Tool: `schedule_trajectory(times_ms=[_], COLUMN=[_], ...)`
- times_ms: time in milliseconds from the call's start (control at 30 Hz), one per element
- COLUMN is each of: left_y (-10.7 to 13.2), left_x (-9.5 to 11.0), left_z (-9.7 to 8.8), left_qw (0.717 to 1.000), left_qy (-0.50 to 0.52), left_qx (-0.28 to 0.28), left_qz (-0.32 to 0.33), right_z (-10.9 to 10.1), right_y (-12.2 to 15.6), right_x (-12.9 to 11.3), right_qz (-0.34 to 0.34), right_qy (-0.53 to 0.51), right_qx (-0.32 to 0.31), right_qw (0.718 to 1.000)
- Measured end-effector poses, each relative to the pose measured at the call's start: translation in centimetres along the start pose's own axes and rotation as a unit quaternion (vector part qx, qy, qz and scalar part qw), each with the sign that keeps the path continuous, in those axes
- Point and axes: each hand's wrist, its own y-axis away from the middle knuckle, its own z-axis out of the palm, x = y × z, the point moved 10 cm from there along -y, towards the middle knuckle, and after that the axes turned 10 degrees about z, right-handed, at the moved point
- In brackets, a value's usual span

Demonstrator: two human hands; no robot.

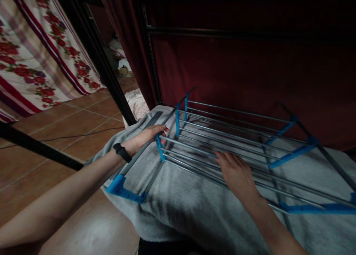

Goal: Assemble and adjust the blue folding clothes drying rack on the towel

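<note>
A rack of grey metal rods (200,148) joined by blue plastic brackets lies across the grey blanket. My left hand (151,134), with a black wristband above it, closes around the left-end pole at a blue bracket (159,145). Some of its fingers are hidden behind that joint. My right hand (236,171) rests at the middle of the rack, its fingers curled over the rods; their tips are partly hidden. Near my left forearm, a larger blue corner piece (125,190) joins the lower end of the pole. Other blue brackets (294,155) hold the rods at the right end.
Several loose grey tubes (151,120) lie on the blanket (189,195) beside the left pole. A black metal frame post (111,80) rises at left, and a dark red curtain (236,69) hangs behind. A cable (83,135) crosses the tiled floor (69,118) near a flowered cloth (41,51).
</note>
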Motion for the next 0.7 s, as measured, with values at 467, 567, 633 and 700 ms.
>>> schedule_trajectory(times_ms=[467, 567, 633, 700], left_y=[0.5, 0.1, -0.1, -0.2], left_x=[0.9, 0.7, 0.7, 0.6], left_z=[1.0, 1.1, 1.1, 1.1], left_qw=[1.0, 0.999, 0.999, 0.999], left_qy=[-0.015, -0.029, -0.035, -0.031], left_qx=[0.009, -0.003, -0.011, -0.014], left_qz=[0.01, 0.015, 0.017, 0.012], right_z=[0.4, 0.4, 0.4, 0.5], right_y=[0.2, 0.3, 0.3, 0.3], right_x=[0.1, 0.1, 0.2, 0.3], right_qz=[0.0, -0.002, 0.001, 0.004], right_qy=[0.002, -0.004, -0.008, -0.011], right_qx=[0.002, 0.002, 0.0, -0.002], right_qw=[1.0, 1.0, 1.0, 1.0])
